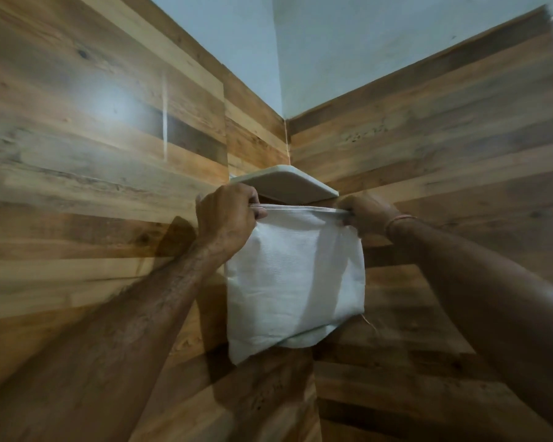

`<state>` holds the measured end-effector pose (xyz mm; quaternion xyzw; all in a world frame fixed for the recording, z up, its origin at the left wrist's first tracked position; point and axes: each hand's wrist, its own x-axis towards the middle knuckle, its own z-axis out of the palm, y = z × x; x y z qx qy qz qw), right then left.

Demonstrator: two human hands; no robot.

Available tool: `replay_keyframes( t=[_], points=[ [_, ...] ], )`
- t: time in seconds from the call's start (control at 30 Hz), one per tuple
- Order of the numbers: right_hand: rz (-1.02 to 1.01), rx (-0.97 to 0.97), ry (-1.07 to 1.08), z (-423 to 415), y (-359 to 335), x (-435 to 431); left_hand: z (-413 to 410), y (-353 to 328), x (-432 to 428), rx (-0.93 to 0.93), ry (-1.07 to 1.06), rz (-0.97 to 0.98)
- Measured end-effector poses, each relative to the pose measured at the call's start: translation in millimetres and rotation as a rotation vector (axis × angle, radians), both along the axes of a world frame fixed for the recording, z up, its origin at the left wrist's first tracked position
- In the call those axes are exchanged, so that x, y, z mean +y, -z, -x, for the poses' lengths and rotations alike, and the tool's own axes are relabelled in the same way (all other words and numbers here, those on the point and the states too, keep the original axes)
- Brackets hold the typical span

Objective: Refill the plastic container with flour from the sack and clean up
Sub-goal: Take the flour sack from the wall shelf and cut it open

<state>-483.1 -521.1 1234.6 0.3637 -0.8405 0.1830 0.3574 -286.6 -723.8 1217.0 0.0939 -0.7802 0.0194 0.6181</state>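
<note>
1. While both arms reach up toward the corner of the room, the sack [294,275] hangs between the two hands, held by its top hem.
2. The left hand [227,215] grips the left end of the hem, with the fingers curled over the edge and the thumb pressed against the front of the cloth.
3. The right hand [364,215] pinches the right end of the hem with curled fingers; a thin orange band [398,220] circles that wrist.
4. The sack is white woven cloth. Its top edge is pulled taut and nearly level, and the body sags below in soft folds. A loose thread [369,322] dangles at the lower right corner.
5. A white corner shelf [288,183] sits just above and behind the hem, where the two wood-panelled walls [93,138] meet — whether the sack touches it cannot be told.
6. Above the panels the wall is plain pale paint [348,52].
</note>
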Motion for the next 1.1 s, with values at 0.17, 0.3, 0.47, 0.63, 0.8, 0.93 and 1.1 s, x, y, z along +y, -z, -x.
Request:
replay_keyframes(
  t=[0.17,0.3,0.47,0.63,0.8,0.93,1.1],
  points=[
    [0.069,0.095,0.067,-39,0,61,-20,1,37,0.016,0.053,-0.042],
    [0.075,0.058,0.102,-69,21,124,-36,22,88,-0.031,0.119,-0.086],
    [0.024,-0.059,0.113,-106,71,222,-67,83,174,-0.150,0.180,-0.144],
    [0.077,-0.352,0.085,-138,158,336,-111,171,277,-0.313,0.243,-0.199],
    [0.017,-0.712,0.111,-181,323,450,-157,319,390,-0.625,0.291,-0.241],
    [0.002,-0.730,0.098,-177,376,456,-180,375,397,-0.648,0.253,-0.279],
    [-0.210,-0.762,0.173,-193,470,483,-215,484,438,-0.799,0.185,-0.380]
  ],
)
